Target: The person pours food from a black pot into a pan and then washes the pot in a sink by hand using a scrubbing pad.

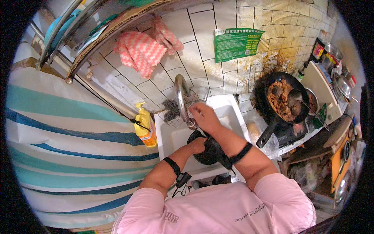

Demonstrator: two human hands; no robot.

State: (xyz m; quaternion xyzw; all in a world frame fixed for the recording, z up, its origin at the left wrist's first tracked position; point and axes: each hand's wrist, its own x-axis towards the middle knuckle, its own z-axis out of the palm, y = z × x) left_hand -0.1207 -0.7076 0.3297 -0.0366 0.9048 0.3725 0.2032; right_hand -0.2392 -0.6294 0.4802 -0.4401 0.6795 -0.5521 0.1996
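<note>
A white sink (172, 146) lies before me, with a chrome gooseneck faucet (182, 96) arching over it. Under the spout, a black pan-like vessel (209, 153) sits low in the basin, its handle angled towards me. My left hand (198, 144) reaches over the vessel's opening, and its fingertips are lost against the dark interior. Higher up, my right hand (203, 115) is beside the faucet's body with bent fingers. It is slightly blurred, so whether it grips the faucet is unclear.
A yellow pump bottle (145, 125) stands left of the sink, by a dark scrubber (171, 109). At right, a black frying pan (270, 114) holds browned food and a ladle (296, 98); its handle points towards the sink. Pink cloths (140, 51) hang above.
</note>
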